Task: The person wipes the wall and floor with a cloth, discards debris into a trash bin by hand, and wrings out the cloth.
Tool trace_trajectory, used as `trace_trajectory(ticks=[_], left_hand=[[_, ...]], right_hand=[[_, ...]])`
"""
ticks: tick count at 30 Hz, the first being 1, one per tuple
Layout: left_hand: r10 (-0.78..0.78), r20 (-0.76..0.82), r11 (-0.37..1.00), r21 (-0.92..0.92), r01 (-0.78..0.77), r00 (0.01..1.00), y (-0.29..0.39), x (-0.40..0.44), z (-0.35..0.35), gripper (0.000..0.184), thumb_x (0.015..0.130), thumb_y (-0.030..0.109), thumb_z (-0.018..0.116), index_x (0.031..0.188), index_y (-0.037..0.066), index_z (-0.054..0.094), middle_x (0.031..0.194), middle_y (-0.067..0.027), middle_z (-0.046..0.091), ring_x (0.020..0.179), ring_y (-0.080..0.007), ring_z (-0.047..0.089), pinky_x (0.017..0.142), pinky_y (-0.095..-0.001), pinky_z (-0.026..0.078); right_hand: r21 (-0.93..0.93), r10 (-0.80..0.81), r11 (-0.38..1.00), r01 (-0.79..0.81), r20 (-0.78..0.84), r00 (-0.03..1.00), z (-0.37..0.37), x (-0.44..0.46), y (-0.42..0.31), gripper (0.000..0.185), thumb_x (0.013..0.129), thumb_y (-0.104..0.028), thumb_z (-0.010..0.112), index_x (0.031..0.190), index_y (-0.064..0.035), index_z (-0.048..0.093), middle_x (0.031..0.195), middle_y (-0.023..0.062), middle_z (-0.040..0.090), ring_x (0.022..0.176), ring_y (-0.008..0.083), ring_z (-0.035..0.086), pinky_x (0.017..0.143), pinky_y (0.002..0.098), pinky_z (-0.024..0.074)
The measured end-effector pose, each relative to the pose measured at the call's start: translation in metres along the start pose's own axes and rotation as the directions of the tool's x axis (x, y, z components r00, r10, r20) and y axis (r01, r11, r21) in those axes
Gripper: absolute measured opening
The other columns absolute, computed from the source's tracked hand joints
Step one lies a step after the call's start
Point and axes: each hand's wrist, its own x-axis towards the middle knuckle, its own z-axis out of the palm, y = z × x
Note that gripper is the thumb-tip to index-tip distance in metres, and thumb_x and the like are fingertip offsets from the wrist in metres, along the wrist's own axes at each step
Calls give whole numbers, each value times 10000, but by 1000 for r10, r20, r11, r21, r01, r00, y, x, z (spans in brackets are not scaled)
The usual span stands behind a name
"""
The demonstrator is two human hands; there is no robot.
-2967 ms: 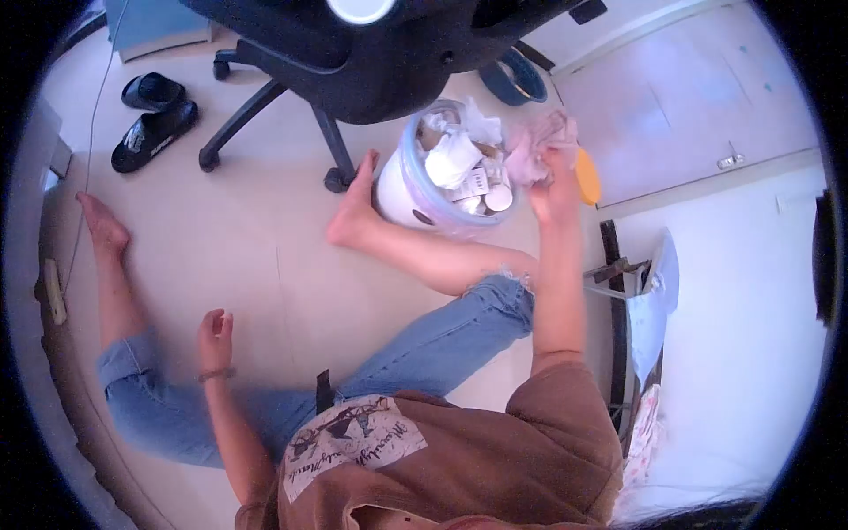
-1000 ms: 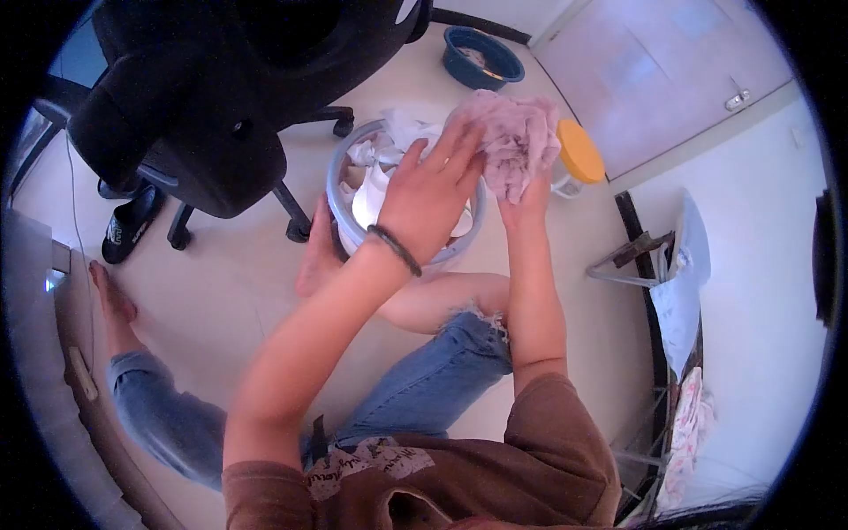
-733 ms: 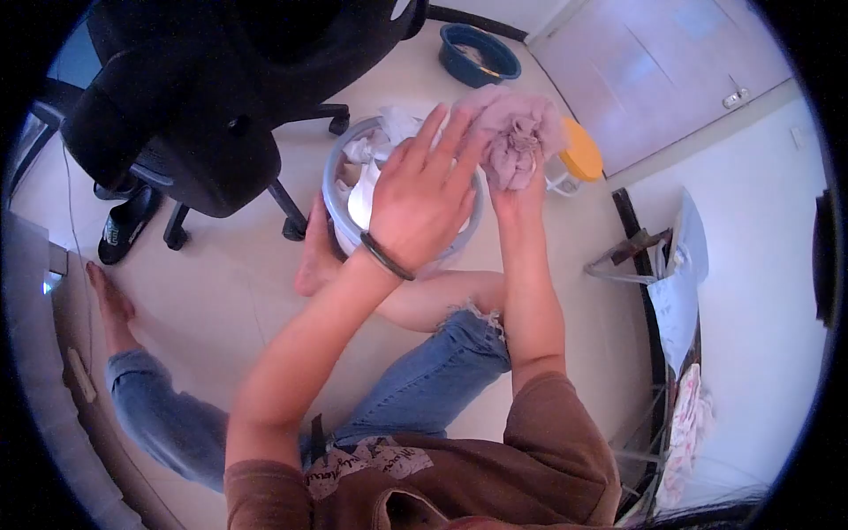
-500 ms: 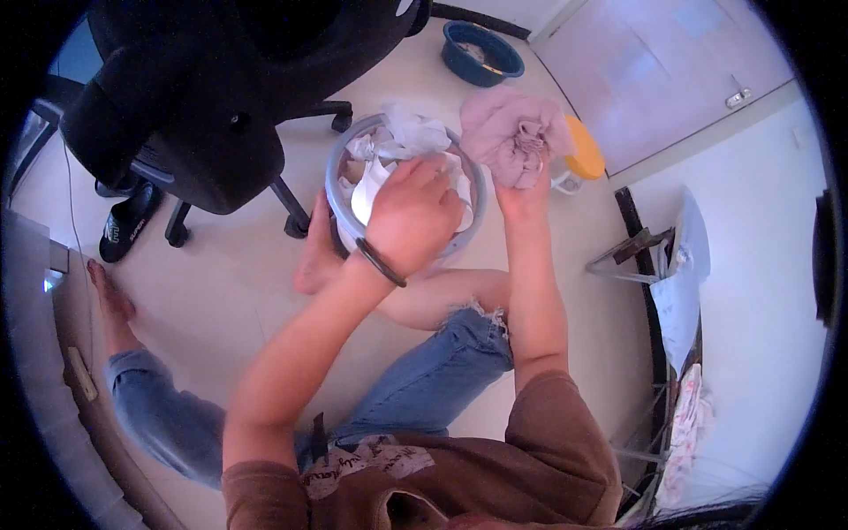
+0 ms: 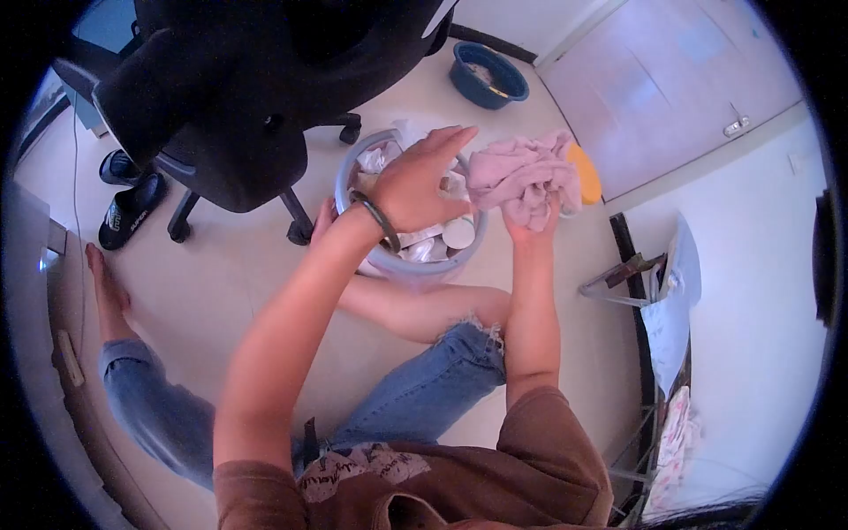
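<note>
My left hand (image 5: 417, 187), with a dark band at the wrist, hovers over a round grey-rimmed bin (image 5: 456, 262). Its fingers are stretched out, the thumb stands apart, and nothing shows in its grasp. Crumpled white wrappers (image 5: 426, 250) and a round white piece (image 5: 458, 232) lie inside the bin; part of the contents is hidden beneath the hand. Just right of the rim, my right hand (image 5: 533, 230) grips a bunched pink cloth (image 5: 521, 172) from below. The cloth covers most of those fingers and reaches close to my left fingertips.
A black office chair (image 5: 212, 115) stands at the upper left, beside black slippers (image 5: 132, 210). Behind the bin is a blue basin (image 5: 488, 78). A yellow-lidded container (image 5: 585, 172) sits partly behind the cloth. At right stands a metal rack (image 5: 618, 296). My legs frame the floor.
My left hand has uncurled, its fingers now reaching right toward the cloth. The cloth has changed shape and sits slightly lower. More wrappers show in the bin where white material lay. The view shifted slightly.
</note>
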Motion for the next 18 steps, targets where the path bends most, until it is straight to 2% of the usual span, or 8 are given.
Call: trace_trajectory(ticks=[3,5,7,8,13,14,16,18], left_hand=[[-42,34,996,79,40,999,-1,7,7,515,730,206,698,1215,106,554,1090,-127,600,1044,-249,565,810,-363,479],[-153,143,983,127,135,978,0,20,-9,316,742,256,680,1019,107,648,949,-120,642,957,-282,589,786,-374,477],[-250,139,964,128,233,958,-3,25,-20,204,755,285,663,852,108,696,815,-110,657,848,-295,606,734,-380,477],[-292,86,954,102,283,953,-8,25,-25,186,763,288,655,783,108,698,752,-103,650,783,-293,611,694,-381,478],[-387,37,919,90,383,921,-12,17,-46,219,822,274,623,797,68,690,617,-72,618,559,-184,590,562,-325,452],[-387,44,918,117,380,921,-15,15,-47,216,809,285,623,797,83,697,657,-87,631,610,-222,602,593,-339,464],[-391,58,911,169,377,919,-25,14,-46,213,784,307,622,798,114,712,736,-117,659,712,-299,626,656,-366,489],[-351,85,924,196,330,933,-37,14,-43,254,811,305,597,755,72,683,648,-91,633,623,-234,620,603,-357,476]], right_hand=[[78,24,997,-27,40,999,-10,-2,1,472,950,-354,407,1352,-110,364,1334,70,432,1276,233,374,1110,393,251],[754,144,626,-199,140,980,1,-4,-8,438,938,-331,434,1313,-106,400,1286,70,464,1237,222,408,1105,382,262],[929,150,259,-265,232,961,6,-5,-20,410,924,-298,460,1284,-103,422,1258,68,481,1211,204,427,1102,368,268],[937,148,203,-286,259,954,8,-4,-26,375,913,-279,459,1244,-104,425,1212,65,482,1160,200,434,1057,363,287],[821,58,520,-235,240,969,13,1,-49,203,856,-181,459,1044,-108,440,986,50,489,906,178,473,835,334,384],[802,43,555,-222,239,970,13,1,-54,169,844,-161,458,1004,-109,443,940,47,490,855,174,480,790,328,403],[787,39,575,-223,246,968,14,2,-64,104,822,-122,458,924,-111,449,850,41,493,753,166,495,701,316,442],[807,73,520,-278,282,957,20,0,-73,54,799,-83,458,844,-112,455,759,35,495,652,157,511,612,305,480]])
